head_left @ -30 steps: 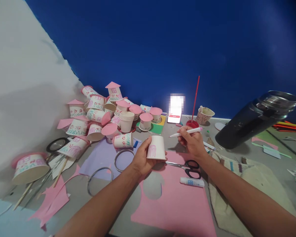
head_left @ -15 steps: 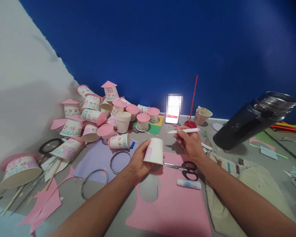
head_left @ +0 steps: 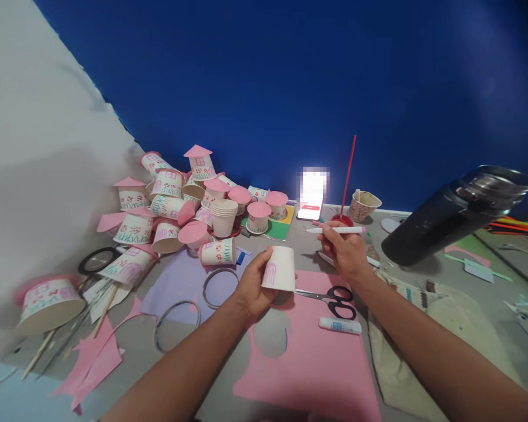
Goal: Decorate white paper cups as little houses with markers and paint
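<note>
My left hand is closed around a white paper cup, held upside down, with a pink-purple door shape drawn on its left side. Between the fingers of my right hand is a white marker with a pink end, its tip pointing left and apart from the cup. Black-handled scissors and a glue stick lie below, on a pink paper sheet with a round hole cut in it. Another white marker rests beneath my right hand.
Several decorated cups with pink paper roofs are piled at the left, beside a stack of plain cups. A lit phone leans on the blue wall. At the right stand a dark flask and a beige cloth.
The whole view has shifted slightly, so things sit a little further right. Both hands keep their hold on the cup and the marker.
</note>
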The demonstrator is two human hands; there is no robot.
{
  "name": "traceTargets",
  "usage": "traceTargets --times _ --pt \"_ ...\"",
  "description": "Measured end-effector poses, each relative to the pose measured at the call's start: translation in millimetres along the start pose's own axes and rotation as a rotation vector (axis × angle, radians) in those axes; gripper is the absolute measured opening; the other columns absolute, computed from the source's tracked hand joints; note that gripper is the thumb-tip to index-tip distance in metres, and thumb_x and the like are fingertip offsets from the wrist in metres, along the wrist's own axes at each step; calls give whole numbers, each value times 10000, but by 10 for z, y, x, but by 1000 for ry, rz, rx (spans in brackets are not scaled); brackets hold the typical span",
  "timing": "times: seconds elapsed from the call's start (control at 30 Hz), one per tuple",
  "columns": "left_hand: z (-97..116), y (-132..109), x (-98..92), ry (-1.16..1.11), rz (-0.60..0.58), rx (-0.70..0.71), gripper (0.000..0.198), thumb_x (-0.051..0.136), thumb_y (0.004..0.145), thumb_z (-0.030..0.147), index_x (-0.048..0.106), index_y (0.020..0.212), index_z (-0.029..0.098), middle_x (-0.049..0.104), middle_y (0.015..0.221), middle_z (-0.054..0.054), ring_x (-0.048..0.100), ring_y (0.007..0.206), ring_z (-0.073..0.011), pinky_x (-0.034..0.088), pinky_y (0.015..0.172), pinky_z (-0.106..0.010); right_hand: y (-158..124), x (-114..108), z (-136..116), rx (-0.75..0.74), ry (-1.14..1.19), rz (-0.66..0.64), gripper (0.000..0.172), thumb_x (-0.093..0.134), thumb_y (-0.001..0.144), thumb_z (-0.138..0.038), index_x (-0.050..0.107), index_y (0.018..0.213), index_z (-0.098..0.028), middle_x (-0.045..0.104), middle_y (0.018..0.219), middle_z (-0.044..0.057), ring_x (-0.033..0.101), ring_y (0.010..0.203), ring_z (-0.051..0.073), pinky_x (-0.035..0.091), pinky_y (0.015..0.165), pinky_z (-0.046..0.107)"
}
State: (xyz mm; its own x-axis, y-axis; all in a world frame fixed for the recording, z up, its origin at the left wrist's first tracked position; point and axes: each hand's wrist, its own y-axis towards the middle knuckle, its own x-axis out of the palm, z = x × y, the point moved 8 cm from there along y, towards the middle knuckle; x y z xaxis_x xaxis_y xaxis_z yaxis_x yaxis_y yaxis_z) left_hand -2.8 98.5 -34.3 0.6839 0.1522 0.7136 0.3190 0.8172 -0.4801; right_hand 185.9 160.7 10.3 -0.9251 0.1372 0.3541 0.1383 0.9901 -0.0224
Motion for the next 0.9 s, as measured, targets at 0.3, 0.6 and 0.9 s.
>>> traceTargets --times 0.3,0.6,0.9 --pt "-11 56 -18 22 1 7 310 577 1015 363 674 1147 100 762 857 -106 755 695 -249 644 666 -385 129 222 -543 90 118 -140 426 942 694 -487 636 801 -211 530 556 -92 347 436 41 265 394 176" --pt "-44 65 -25 48 -58 -24 367 636 974 400 698 1156 86 763 899 -141 756 748 -266 646 711 -407 132 -44 -320 -146 -87 -92 377 876 730 -530 718 762 -190 591 540 -36 451 479 75 300 427 213" --pt "-6 57 -4 22 -74 -8 390 598 995 405 704 1164 69 752 892 -150 742 737 -274 632 700 -417 32 64 -106 -114 -15 -46 402 863 727 -561 693 750 -197 569 507 -44 407 441 67 300 425 210"
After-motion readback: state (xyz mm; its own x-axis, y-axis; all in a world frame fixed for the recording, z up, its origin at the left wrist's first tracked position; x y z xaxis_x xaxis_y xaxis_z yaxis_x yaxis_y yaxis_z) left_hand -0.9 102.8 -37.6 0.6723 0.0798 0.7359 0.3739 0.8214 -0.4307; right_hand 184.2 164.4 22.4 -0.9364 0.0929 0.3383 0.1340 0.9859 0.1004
